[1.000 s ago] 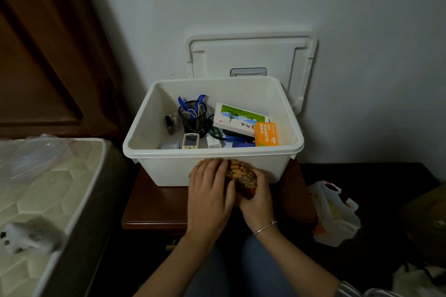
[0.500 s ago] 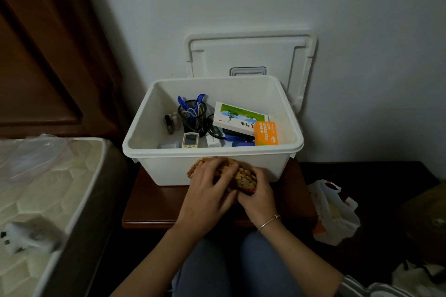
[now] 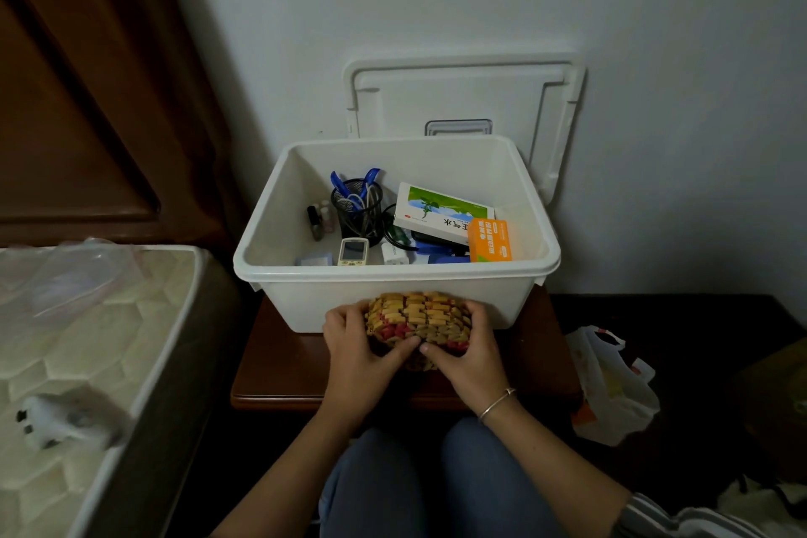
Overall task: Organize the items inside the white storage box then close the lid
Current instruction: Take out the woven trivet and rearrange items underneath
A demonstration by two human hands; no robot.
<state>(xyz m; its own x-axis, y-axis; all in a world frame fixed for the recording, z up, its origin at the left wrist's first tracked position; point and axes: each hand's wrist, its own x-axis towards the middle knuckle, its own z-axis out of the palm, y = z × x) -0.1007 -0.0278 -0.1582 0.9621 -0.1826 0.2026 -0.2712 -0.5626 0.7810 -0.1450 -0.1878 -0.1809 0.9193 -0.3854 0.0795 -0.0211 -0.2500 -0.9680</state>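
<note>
The white storage box [image 3: 393, 275] stands open on a small wooden table [image 3: 279, 380]. Its lid [image 3: 458, 100] leans upright against the wall behind it. Inside are a black mesh pen holder [image 3: 358, 205], small bottles [image 3: 319, 218], a white-and-green box [image 3: 441, 210], an orange box [image 3: 489, 240], a small remote [image 3: 353, 251] and cables. Just in front of the box's near wall, both hands hold a woven yellow-and-red basket [image 3: 419, 315]: my left hand [image 3: 358, 349] grips its left side, my right hand [image 3: 467, 354] its right side, thumbs meeting on its front.
A mattress [image 3: 87, 363] lies at the left, with a clear plastic bag [image 3: 74, 275] and a small white object [image 3: 65, 419] on it. A plastic shopping bag [image 3: 611, 389] sits on the dark floor at the right. A dark wooden door [image 3: 87, 100] fills the upper left.
My left hand slid off the top of the woven basket to its left side. The basket now shows between both hands, slightly higher against the box's front wall.
</note>
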